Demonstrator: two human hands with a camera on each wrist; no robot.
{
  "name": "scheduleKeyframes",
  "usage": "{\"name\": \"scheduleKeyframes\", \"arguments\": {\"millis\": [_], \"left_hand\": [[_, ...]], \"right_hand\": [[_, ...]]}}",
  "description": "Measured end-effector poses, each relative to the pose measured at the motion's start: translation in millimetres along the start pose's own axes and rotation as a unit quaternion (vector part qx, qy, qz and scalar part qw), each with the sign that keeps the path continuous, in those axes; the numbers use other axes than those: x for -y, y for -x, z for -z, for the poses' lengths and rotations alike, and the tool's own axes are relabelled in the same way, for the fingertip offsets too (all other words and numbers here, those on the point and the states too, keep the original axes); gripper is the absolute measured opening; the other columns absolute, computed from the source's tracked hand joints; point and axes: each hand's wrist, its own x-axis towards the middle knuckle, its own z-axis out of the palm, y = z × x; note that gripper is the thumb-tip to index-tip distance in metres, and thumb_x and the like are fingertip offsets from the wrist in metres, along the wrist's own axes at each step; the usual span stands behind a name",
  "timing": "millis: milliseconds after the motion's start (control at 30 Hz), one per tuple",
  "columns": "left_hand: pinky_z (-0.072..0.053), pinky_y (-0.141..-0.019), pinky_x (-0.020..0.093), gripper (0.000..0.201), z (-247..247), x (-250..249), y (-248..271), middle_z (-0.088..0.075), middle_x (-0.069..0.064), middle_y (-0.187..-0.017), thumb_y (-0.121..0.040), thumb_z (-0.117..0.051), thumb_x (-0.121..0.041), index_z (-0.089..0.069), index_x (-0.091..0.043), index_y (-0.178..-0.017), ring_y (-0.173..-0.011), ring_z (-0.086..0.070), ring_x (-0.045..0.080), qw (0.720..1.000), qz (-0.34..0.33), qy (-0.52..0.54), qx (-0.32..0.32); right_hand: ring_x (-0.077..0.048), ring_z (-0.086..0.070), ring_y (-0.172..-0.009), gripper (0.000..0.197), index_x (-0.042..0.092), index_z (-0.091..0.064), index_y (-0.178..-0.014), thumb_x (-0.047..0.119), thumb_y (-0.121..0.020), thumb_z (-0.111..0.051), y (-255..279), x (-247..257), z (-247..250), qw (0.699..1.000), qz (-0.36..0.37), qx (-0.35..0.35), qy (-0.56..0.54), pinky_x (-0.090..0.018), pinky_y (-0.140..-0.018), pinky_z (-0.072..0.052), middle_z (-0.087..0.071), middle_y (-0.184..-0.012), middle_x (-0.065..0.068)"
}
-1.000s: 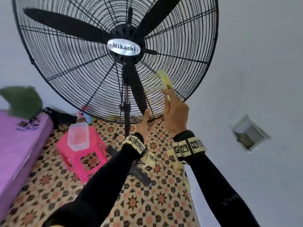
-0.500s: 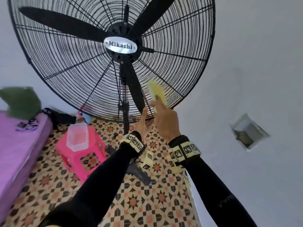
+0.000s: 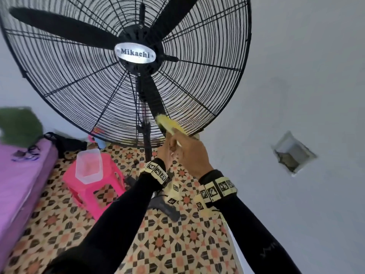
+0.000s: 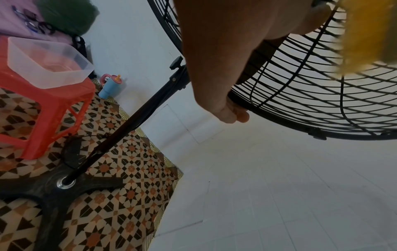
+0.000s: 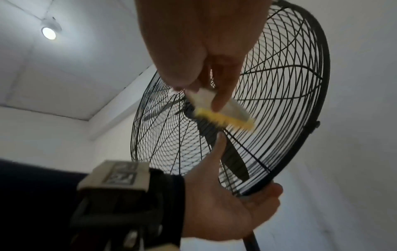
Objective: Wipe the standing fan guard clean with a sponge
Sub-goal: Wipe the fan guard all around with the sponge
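Observation:
A big black standing fan with a round wire guard (image 3: 197, 91) fills the upper head view, its badge reading Mikachi. My right hand (image 3: 189, 153) pinches a yellow sponge (image 3: 169, 124) and presses it against the lower part of the guard (image 5: 279, 101), just right of the pole. In the right wrist view the sponge (image 5: 223, 117) lies flat on the wires under my fingers. My left hand (image 3: 165, 150) grips the guard's bottom rim (image 4: 279, 117), fingers curled round it (image 4: 232, 115), thumb up along the wires (image 5: 219, 144).
A pink plastic stool (image 3: 94, 190) carrying a clear tub (image 3: 88, 165) stands left of the fan pole (image 4: 133, 122). The black cross base (image 4: 53, 191) lies on the patterned floor. A purple bed (image 3: 17, 182) is at the left, a white wall (image 3: 296, 76) at the right.
My right hand has slid the sponge down and left across the guard, from mid-height on the right side to near the bottom rim. The left hand stays at the rim.

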Motion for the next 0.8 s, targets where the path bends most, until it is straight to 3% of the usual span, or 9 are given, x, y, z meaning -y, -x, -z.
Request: {"name": "scheduleKeyframes", "arguments": {"millis": [67, 133, 267, 367, 433, 533, 633, 733, 800], "left_hand": [[-0.049, -0.110, 0.048, 0.109, 1.9, -4.2, 4.5, -0.072, 0.017, -0.121, -0.052, -0.075, -0.089, -0.065, -0.013, -0.129, -0.113, -0.070, 0.028, 0.996, 0.016, 0.083, -0.002], [-0.051, -0.109, 0.043, 0.114, 2.3, -11.5, 7.9, -0.072, 0.017, -0.121, -0.057, -0.082, -0.079, -0.056, -0.003, -0.138, -0.112, -0.070, 0.027, 0.991, 0.019, 0.131, 0.000], [-0.052, -0.107, 0.045, 0.117, 2.7, -5.5, -2.4, -0.066, 0.019, -0.130, -0.055, -0.079, -0.085, -0.053, -0.010, -0.142, -0.115, -0.068, 0.026, 0.990, 0.053, 0.130, -0.032], [-0.056, -0.094, 0.038, 0.110, 4.9, 3.1, -7.1, -0.072, 0.016, -0.115, -0.062, -0.067, -0.090, -0.054, -0.019, -0.144, -0.096, -0.068, 0.019, 0.995, 0.027, 0.090, -0.019], [-0.059, -0.088, 0.031, 0.103, 3.8, -4.3, 2.2, -0.074, 0.012, -0.107, -0.069, -0.072, -0.082, -0.058, -0.007, -0.138, -0.093, -0.072, 0.018, 0.990, 0.025, 0.135, -0.014], [-0.057, -0.099, 0.036, 0.113, 5.2, -9.1, 3.4, -0.064, 0.018, -0.134, -0.063, -0.078, -0.080, -0.051, -0.006, -0.145, -0.109, -0.071, 0.024, 0.984, 0.015, 0.176, -0.012], [-0.057, -0.099, 0.037, 0.109, 4.5, -14.5, 5.5, -0.058, 0.016, -0.140, -0.066, -0.076, -0.078, -0.048, -0.011, -0.147, -0.115, -0.068, 0.026, 0.979, 0.031, 0.200, -0.011], [-0.060, -0.093, 0.035, 0.075, 3.4, -13.3, 3.8, -0.058, 0.023, -0.140, -0.084, -0.068, -0.067, -0.059, -0.010, -0.131, -0.108, -0.069, 0.024, 0.976, 0.035, 0.215, -0.006], [-0.061, -0.088, 0.033, 0.077, 4.0, -5.5, -3.7, -0.062, 0.017, -0.136, -0.077, -0.075, -0.070, -0.063, -0.008, -0.121, -0.108, -0.070, 0.021, 0.976, 0.048, 0.214, -0.014]], "right_hand": [[-0.003, -0.062, -0.065, 0.018, 0.012, -0.064, -0.109, 0.014, -0.097, -0.050, -2.1, -2.5, 7.8, 0.992, -0.071, -0.106, -0.023, -0.026, -0.059, -0.061, -0.065, -0.137, -0.009], [-0.017, -0.072, -0.089, 0.012, 0.013, -0.061, -0.104, 0.014, -0.096, -0.053, -3.4, -8.2, 11.7, 0.976, -0.116, -0.182, 0.012, -0.036, -0.070, -0.065, -0.059, -0.144, -0.009], [-0.030, -0.072, -0.093, 0.020, 0.009, -0.061, -0.111, 0.001, -0.092, -0.062, 1.0, -6.6, -2.4, 0.994, -0.058, -0.081, 0.047, -0.038, -0.068, -0.064, -0.063, -0.137, -0.015], [-0.016, -0.065, -0.069, 0.032, 0.011, -0.062, -0.123, 0.001, -0.093, -0.058, 10.3, -4.8, -2.8, 0.999, -0.043, 0.015, -0.023, -0.023, -0.063, -0.052, -0.069, -0.128, -0.009], [-0.003, -0.058, -0.064, 0.020, 0.018, -0.061, -0.106, 0.004, -0.093, -0.054, 14.5, -10.7, 5.5, 0.996, -0.060, -0.049, -0.039, -0.015, -0.057, -0.046, -0.066, -0.136, -0.008], [-0.021, -0.072, -0.100, 0.014, 0.020, -0.055, -0.104, 0.013, -0.095, -0.046, 21.4, -26.2, 7.9, 0.977, -0.105, -0.185, -0.014, -0.027, -0.068, -0.061, -0.056, -0.149, -0.004], [-0.034, -0.067, -0.118, 0.030, 0.010, -0.059, -0.115, 0.006, -0.090, -0.044, 32.6, -30.8, -8.6, 0.988, -0.084, -0.128, 0.021, -0.043, -0.079, -0.064, -0.052, -0.152, -0.012], [-0.023, -0.069, -0.089, 0.041, -0.002, -0.061, -0.126, 0.005, -0.089, -0.046, 48.4, -32.0, -19.9, 0.998, -0.034, -0.019, -0.046, -0.043, -0.074, -0.064, -0.066, -0.128, -0.017], [-0.005, -0.058, -0.073, 0.041, 0.002, -0.063, -0.127, 0.010, -0.091, -0.044, 52.7, -35.8, -15.5, 0.993, -0.070, -0.054, -0.075, -0.031, -0.067, -0.059, -0.070, -0.112, -0.012]]}}
